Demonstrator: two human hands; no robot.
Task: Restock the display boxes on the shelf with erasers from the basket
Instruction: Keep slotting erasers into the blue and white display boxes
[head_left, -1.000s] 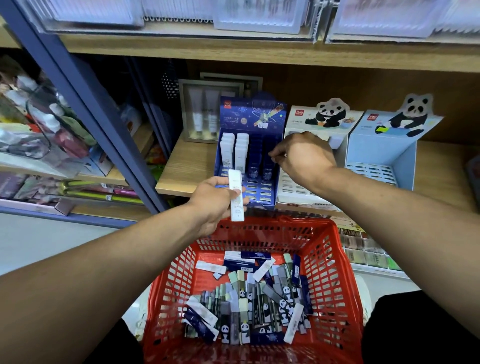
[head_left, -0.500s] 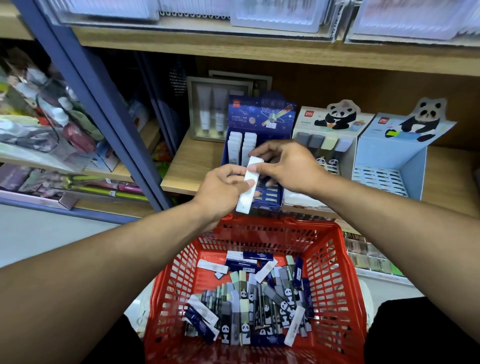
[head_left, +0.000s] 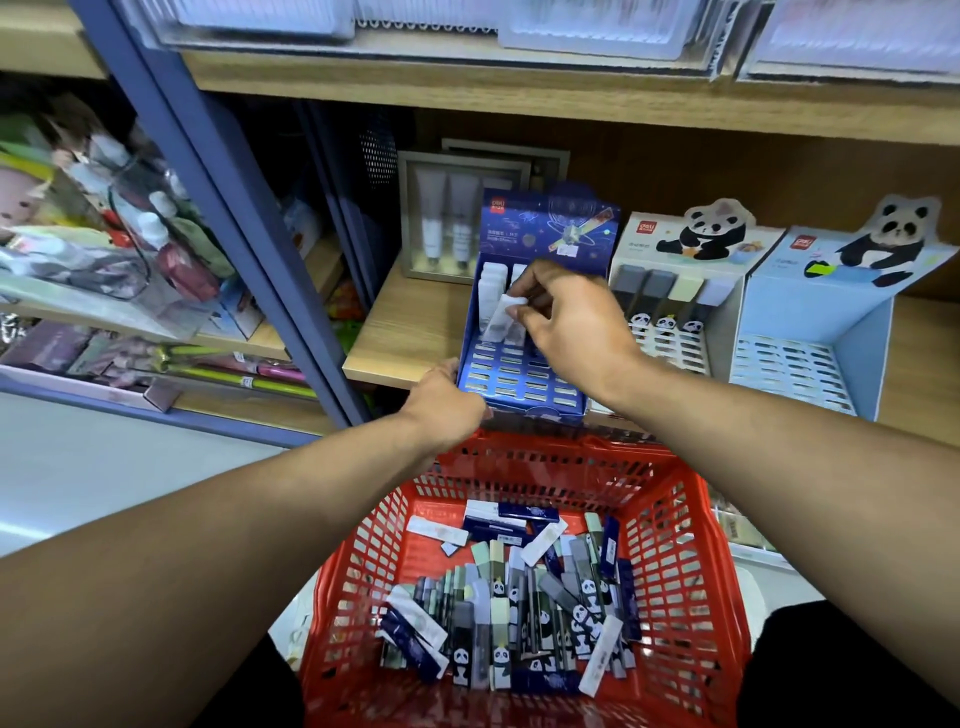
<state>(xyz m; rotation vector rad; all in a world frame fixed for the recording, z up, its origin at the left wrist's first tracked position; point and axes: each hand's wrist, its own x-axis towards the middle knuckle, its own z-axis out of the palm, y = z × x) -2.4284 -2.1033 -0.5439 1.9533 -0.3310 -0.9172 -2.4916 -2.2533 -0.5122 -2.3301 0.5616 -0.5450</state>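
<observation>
Bare slots (head_left: 519, 371) before white erasers (head_left: 491, 278)

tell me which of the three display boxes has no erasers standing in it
The light blue panda box at far right: its slotted tray is bare, while the dark blue box and white panda box hold erasers.

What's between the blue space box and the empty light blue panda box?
In the head view, the white panda box, holding one row of erasers, stands between the blue space box and the light blue panda box.

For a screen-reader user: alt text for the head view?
A right hand slots a white eraser into a blue display box on a shelf; the left hand steadies its corner, above a red basket of erasers.
</observation>
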